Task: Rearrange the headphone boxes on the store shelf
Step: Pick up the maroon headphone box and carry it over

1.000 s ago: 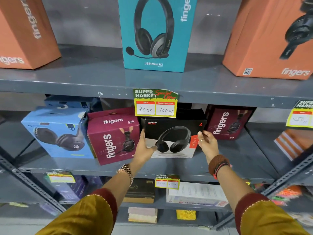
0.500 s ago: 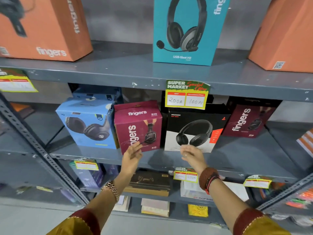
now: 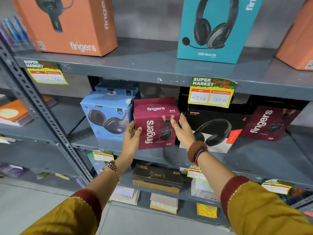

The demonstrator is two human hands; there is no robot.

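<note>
A maroon "fingers" S10 headphone box (image 3: 156, 122) stands on the middle shelf (image 3: 254, 155). My left hand (image 3: 132, 136) presses its left side and my right hand (image 3: 183, 131) presses its right side, so both hands grip it. To its left stands a light blue headphone box (image 3: 106, 116), with a second blue box behind it. On the right is a black and white Rockerz box (image 3: 213, 131), then another maroon fingers box (image 3: 269, 122). On the top shelf stand an orange fingers box (image 3: 71, 24) and a teal USB-Meet H2 box (image 3: 215, 28).
A slotted grey upright (image 3: 42, 107) runs down the left. Price tags (image 3: 211, 92) hang from the shelf edges. Another orange box (image 3: 299, 43) sits at the top right. The lower shelf holds a dark box (image 3: 157, 177), paper packs and a yellow pack.
Both hands left the black and white box, dropped back, then moved left and closed on the sides of the maroon fingers box. The view shifted left.
</note>
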